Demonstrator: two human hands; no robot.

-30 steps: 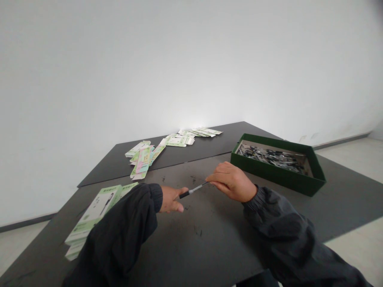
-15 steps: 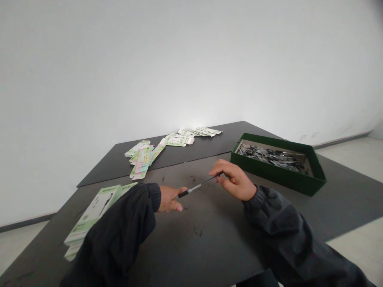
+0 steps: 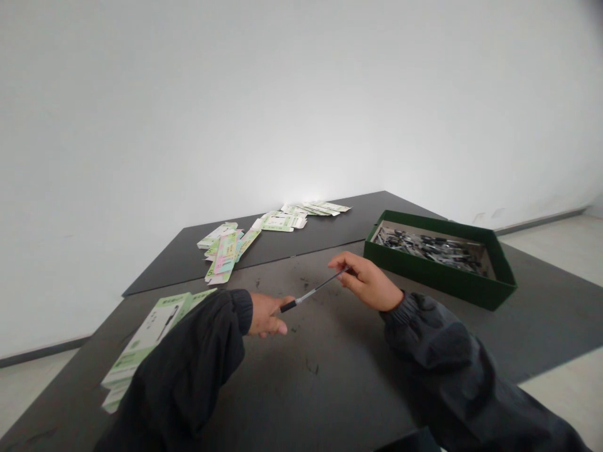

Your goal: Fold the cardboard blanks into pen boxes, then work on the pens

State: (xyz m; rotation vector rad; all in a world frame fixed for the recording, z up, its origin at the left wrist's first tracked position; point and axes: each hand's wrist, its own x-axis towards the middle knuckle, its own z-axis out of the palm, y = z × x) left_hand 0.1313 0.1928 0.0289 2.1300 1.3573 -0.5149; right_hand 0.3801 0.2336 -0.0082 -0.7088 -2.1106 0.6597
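Note:
A slim pen (image 3: 308, 294) with a clear barrel and black end is held slantwise above the dark table, between my two hands. My left hand (image 3: 266, 315) grips its lower, black end, with the thumb sticking out; the fingers behind are partly hidden. At the upper, thin dark end, my right hand (image 3: 365, 280) pinches the pen between thumb and fingers. Beside my left forearm lie flat white-and-green pen boxes (image 3: 149, 333), partly covered by the sleeve. A green box (image 3: 440, 281) full of loose pens (image 3: 428, 248) stands to the right of my right hand.
Farther back on the table (image 3: 330, 376) lie green, pink and blue cartons (image 3: 226, 251) at the left. More flattened white-and-green cartons (image 3: 280, 221) spread along the back, near the white wall (image 3: 301, 94). A seam crosses the table.
My right fingers have shifted slightly on the pen's thin end, so more of that end shows between them. My left hand and the pen stay almost in place.

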